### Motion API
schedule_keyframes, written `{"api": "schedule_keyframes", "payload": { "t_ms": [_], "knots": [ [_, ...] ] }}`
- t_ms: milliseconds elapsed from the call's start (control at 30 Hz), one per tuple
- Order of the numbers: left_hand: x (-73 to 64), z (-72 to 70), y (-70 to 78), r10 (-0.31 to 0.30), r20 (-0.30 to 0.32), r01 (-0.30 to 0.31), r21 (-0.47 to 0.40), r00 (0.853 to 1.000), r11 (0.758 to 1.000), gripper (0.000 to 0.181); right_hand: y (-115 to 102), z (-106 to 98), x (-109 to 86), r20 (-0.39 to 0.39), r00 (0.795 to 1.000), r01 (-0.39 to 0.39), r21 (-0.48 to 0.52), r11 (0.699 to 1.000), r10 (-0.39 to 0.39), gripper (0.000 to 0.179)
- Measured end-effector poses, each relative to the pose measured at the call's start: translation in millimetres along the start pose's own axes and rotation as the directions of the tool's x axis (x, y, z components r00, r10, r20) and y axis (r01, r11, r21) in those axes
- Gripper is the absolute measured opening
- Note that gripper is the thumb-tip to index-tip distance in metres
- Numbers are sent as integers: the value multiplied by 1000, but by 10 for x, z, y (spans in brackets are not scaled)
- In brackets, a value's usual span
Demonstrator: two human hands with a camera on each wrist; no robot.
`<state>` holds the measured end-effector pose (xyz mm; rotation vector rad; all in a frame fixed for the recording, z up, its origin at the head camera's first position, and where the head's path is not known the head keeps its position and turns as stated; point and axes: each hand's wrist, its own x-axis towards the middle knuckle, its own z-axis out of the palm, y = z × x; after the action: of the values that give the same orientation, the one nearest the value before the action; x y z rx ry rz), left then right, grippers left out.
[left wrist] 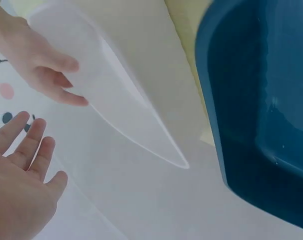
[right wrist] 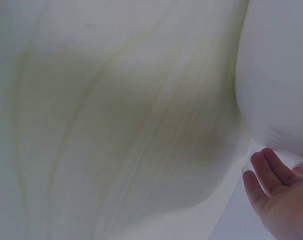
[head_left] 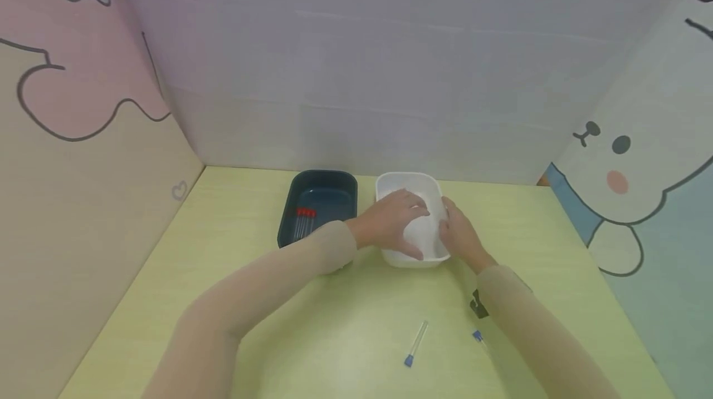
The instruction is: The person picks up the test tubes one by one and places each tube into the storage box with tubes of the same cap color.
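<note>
While a blue-capped tube [head_left: 416, 344] lies nearer, at 6 o'clock from the white tray [head_left: 412, 182], the right hand [head_left: 461, 235] grips this tray's rim at 3 o'clock. The left hand [head_left: 392, 219], holding nothing, has its fingers apart over the tray, whose long axis runs from 6 toward 12.

Soft, hazy light fills the head view: pale glare towards the near edge of the desk [head_left: 348, 349], a diffuse shadow beside the left sleeve [head_left: 267, 287]. The white tray [left wrist: 111, 82] looks washed out; the right-wrist view is dim, soft.
</note>
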<state>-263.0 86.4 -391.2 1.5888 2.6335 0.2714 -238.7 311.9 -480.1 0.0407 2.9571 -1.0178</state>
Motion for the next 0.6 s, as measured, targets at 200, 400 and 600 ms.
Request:
{"api": "schedule_keyframes", "payload": {
  "t_ms": [200, 400, 600],
  "knots": [
    [-151, 63, 187, 30, 12, -30, 5, 999, 1000, 82, -4, -8, -9, 20, 1000, -18, 19, 1000, 18, 63],
    [-323, 148, 375, 60, 36, -62, 62, 998, 996, 85, -4, -4, -12, 39, 999, -23, 16, 1000, 23, 63],
    [-443, 242, 559, 109, 11, -109, 98, 994, 989, 86, 12, 0, 5, 19, 999, -27, 10, 1000, 27, 63]
  ]
}}
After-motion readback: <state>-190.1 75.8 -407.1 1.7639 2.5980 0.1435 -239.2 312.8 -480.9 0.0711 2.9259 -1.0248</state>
